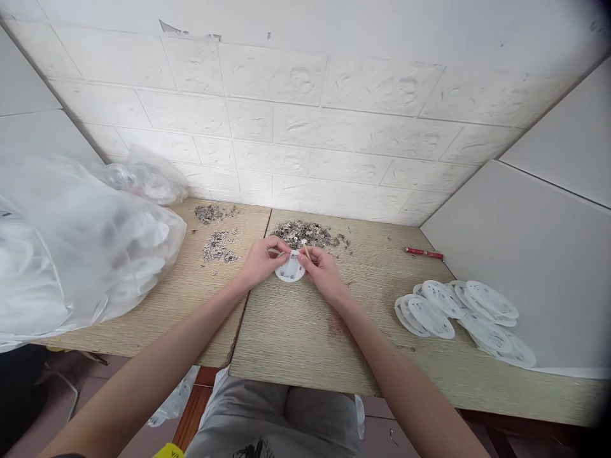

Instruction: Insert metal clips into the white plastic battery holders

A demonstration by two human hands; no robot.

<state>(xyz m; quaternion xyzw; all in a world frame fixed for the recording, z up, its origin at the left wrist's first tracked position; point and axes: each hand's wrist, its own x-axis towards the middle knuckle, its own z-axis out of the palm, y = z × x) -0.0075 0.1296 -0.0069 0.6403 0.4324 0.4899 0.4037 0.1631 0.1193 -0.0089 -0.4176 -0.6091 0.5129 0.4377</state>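
Observation:
A round white plastic disc (290, 272) with small metal parts on its face is held between my two hands, just above the wooden table. My left hand (264, 259) pinches its upper left edge. My right hand (322, 272) grips the upper right edge, and a thin tan stick (307, 252) shows between its thumb and fingers. Right behind my hands lies a heap of small metal pieces (305, 234). What the fingertips touch on the disc is too small to tell.
Two smaller piles of metal bits (219, 246) lie to the left. A big clear bag (95, 254) of white discs fills the left side. Several white discs (429, 317) are stacked at the right, with a red tool (424, 253) behind them. A tiled wall (296, 146) closes off the back.

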